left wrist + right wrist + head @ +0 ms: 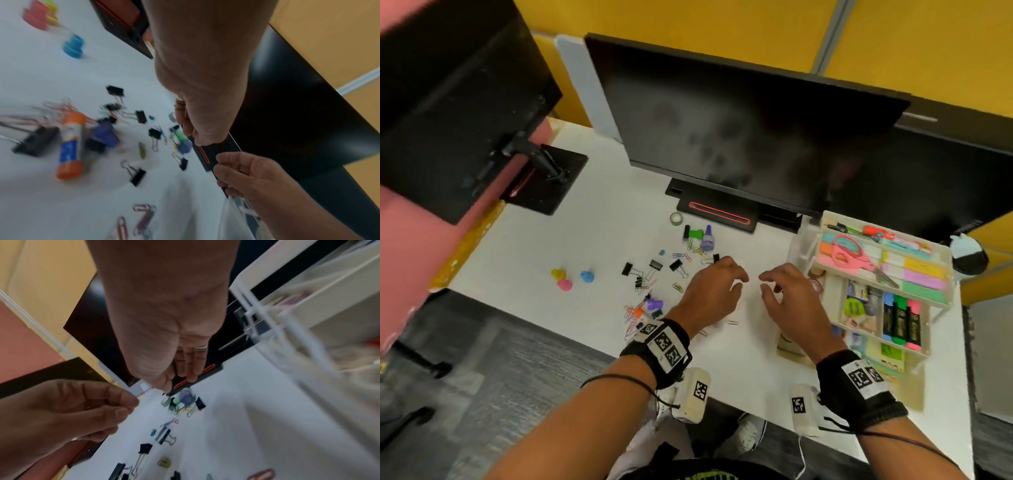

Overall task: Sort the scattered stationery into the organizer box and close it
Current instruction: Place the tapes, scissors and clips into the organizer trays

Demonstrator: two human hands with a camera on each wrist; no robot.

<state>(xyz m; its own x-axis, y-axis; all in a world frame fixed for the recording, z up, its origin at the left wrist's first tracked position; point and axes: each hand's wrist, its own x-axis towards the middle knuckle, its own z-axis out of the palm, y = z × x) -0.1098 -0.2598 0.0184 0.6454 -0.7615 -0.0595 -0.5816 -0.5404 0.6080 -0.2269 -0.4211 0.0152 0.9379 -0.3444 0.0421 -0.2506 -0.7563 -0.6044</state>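
1. Two hands hover over the white desk [592, 219], the left hand [710, 291] and right hand [787, 294] loosely curled, apparently holding nothing.
2. Right of the right hand, the organizer box [941, 255] stands open, holding pink scissors [854, 255], sticky notes [921, 275] and highlighters [900, 318].
3. Left of the left hand, binder clips [654, 269] and paper clips [631, 318] lie scattered.

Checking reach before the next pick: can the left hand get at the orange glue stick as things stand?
Probably yes: the left hand holds nothing, and the orange glue stick lies uncovered among clips just to its left.
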